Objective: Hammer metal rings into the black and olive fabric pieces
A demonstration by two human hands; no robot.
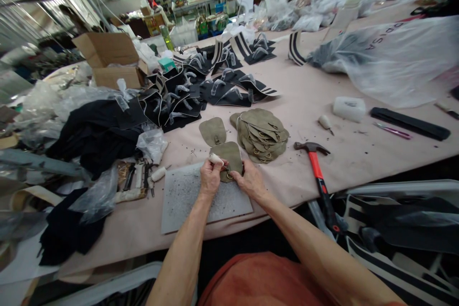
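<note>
My left hand (211, 178) is closed round a white-handled tool (216, 158), whose tip points toward the lower part of an olive fabric piece (229, 154). On the right edge of that piece, my right hand (250, 179) pinches it near a small brass ring (229, 176). Both hands are above a grey speckled board (186, 196). Just behind lies a second olive piece (213, 131) with a small ring tab. A pile of similar olive pieces (261, 134) with rings rests to the right of it.
A red-and-black hammer (317, 172) lies to the right, its handle over the table edge. Beyond it are another white-handled tool (325, 123), a white roll (349, 108) and a black case (409, 123). Dark striped pieces (222, 88), a cardboard box (107, 57) and plastic bags stand farther back.
</note>
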